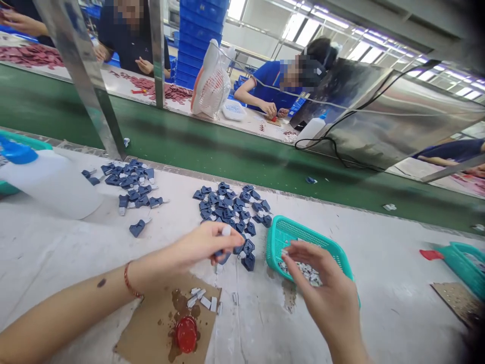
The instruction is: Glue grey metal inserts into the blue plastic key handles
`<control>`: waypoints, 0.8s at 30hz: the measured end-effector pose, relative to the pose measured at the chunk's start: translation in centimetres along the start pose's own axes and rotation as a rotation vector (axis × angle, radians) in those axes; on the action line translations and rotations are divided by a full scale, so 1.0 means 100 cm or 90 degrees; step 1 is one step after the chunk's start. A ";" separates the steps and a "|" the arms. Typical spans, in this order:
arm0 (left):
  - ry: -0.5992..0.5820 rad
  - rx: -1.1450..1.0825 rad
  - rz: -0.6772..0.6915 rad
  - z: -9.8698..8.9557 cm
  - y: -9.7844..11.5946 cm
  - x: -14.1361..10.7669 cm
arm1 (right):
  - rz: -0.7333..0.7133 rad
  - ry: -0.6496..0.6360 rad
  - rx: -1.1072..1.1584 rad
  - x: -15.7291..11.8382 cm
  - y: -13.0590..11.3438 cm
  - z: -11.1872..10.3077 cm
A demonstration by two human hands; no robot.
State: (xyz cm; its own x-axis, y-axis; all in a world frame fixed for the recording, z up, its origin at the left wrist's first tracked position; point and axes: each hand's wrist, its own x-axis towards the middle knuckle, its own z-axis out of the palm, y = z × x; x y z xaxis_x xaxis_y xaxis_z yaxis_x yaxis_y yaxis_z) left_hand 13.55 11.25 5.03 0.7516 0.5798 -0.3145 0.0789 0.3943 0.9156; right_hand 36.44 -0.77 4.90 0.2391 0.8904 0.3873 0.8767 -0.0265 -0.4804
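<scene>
My left hand (222, 241) is closed around a dark blue part with a whitish tip, over the near edge of a pile of dark blue parts (227, 205). My right hand (322, 273) is above a green basket (312, 235) of small whitish pieces (310, 274), thumb and fingertips close together on a small whitish piece. Below my left forearm lies a brown cardboard sheet (151, 331) with a red round object (186, 334) and several light grey pieces (205, 302) on it.
A second blue group (131, 174) lies at the left, beside a white bottle (53, 182) with a blue cap. Another green basket (460, 268) is at the right edge. Beyond a green strip (227, 156), people sit at a bench with reddish parts (172, 94). A metal post (89, 76) rises at the left.
</scene>
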 end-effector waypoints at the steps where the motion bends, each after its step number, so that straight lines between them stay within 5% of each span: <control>1: -0.012 -0.028 -0.012 0.007 -0.005 -0.007 | -0.049 0.016 0.039 -0.006 -0.019 0.001; 5: -0.018 -0.141 -0.047 0.025 -0.019 -0.030 | -0.222 0.033 0.057 -0.020 -0.072 0.012; 9: 0.019 -0.173 -0.038 0.023 -0.029 -0.049 | -0.331 0.016 0.062 -0.025 -0.091 0.026; 13: 0.031 -0.155 -0.038 0.013 -0.037 -0.063 | -0.314 -0.029 0.131 -0.032 -0.099 0.034; 19: 0.008 0.046 0.051 -0.007 -0.052 -0.084 | -0.242 -0.213 0.209 -0.038 -0.103 0.034; 24: 0.003 0.095 0.018 -0.014 -0.062 -0.102 | -0.246 -0.299 0.207 -0.044 -0.112 0.036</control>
State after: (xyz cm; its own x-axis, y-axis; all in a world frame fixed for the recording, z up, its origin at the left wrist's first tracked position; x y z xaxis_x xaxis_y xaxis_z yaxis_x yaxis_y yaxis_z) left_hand 4.45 3.90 2.26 0.7522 0.5921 -0.2892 0.1549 0.2677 0.9510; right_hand 24.03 -2.78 5.78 -0.3355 0.9132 0.2312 0.6754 0.4043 -0.6167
